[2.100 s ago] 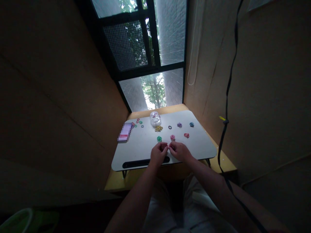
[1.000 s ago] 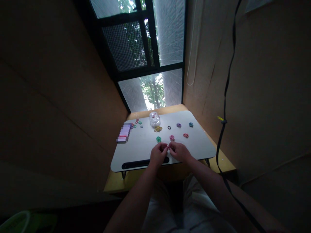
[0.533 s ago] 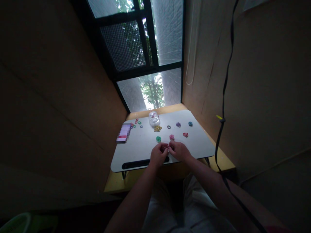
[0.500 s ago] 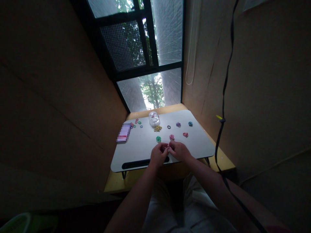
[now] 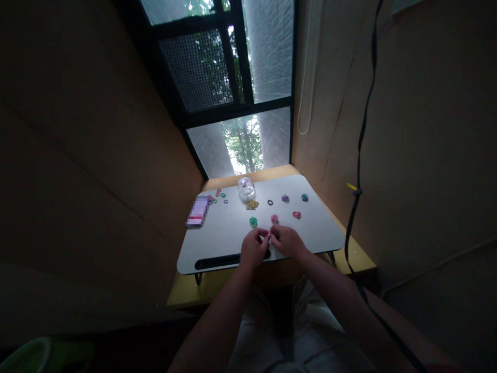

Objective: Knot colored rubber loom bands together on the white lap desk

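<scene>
My left hand (image 5: pixel 254 247) and my right hand (image 5: pixel 286 241) meet over the near edge of the white lap table (image 5: pixel 217 233), fingertips pinched together. Between them is a tiny pink band (image 5: pixel 269 235), which looks like a hair tie; the fingers hide most of it. Just beyond my right hand lies a cluster of pink hair ties (image 5: pixel 274 218). A green cluster (image 5: pixel 253 221) sits beyond my left hand, and a red one (image 5: pixel 296 214) is off to the right.
Farther back are yellow hair ties (image 5: pixel 252 205), a dark ring (image 5: pixel 270 202), a purple cluster (image 5: pixel 285 198), a blue cluster (image 5: pixel 305 197) and a clear plastic container (image 5: pixel 246 190). Loose ties (image 5: pixel 218 192) and a blurred phone (image 5: pixel 198 211) lie left. A dark strap (image 5: pixel 361 140) hangs right.
My fingertips have drawn closer together, and less of the small pink band shows between them. The things on the table have stayed put.
</scene>
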Demonstrator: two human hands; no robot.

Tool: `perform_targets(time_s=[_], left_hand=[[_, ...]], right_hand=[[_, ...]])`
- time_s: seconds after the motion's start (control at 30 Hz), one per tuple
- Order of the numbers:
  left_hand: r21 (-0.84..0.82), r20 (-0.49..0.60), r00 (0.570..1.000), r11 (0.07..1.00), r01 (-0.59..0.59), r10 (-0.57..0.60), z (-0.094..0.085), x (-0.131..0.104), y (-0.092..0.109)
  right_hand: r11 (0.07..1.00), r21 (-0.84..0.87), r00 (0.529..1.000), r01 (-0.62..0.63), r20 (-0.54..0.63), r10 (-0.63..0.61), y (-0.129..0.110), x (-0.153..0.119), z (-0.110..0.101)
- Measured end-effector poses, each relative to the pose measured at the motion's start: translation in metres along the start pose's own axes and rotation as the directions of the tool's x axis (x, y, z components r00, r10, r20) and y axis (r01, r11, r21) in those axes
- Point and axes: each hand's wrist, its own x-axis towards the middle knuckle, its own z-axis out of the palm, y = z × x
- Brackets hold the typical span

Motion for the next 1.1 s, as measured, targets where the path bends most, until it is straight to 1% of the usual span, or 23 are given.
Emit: perform_targets(time_s=[0.13,0.27,0.37,0.63,0.77,0.9,1.1], left_hand=[[0.006,-0.009,1.0,1.0,-0.001,0.001,0.0009,-0.0004,-0.0003],[0.036,-0.021,0.999,0.999,0.032,-0.031,0.0018,-0.0011,-0.0014],[0.044,-0.025,0.999,0.998,0.033,-0.032,0.0022,-0.0016,-0.0024],[-0.047,0.005,1.0,0.999,0.019,-0.019,0.0014,-0.0032,0.0005],[-0.057,0.03,1.0,0.998,0.007,-0.005,-0.0002,-0.0041,0.0023],[-0.072,0.022,1.0,0.997,0.001,0.0,-0.0006,-0.0041,0.0023],[-0.096,0.013,1.0,0.995,0.01,-0.009,-0.0007,-0.0033,0.0027]], right_hand=[[1.0,-0.008,1.0,0.006,0.01,-0.006,-0.0008,0.0,-0.0009],[1.0,-0.007,1.0,0.005,0.012,-0.005,-0.0017,0.0003,-0.0015],[1.0,-0.001,1.0,-0.004,0.015,0.004,-0.002,0.0003,-0.0016],[1.0,-0.004,1.0,-0.015,0.008,0.015,-0.0039,0.0003,-0.0029],[1.0,0.0,1.0,-0.02,0.015,0.02,-0.0051,0.0003,-0.004],[1.0,-0.007,0.999,-0.03,0.017,0.03,-0.0056,0.0003,-0.0044],[1.0,0.005,1.0,-0.012,0.01,0.012,-0.0042,-0.0003,-0.0034]])
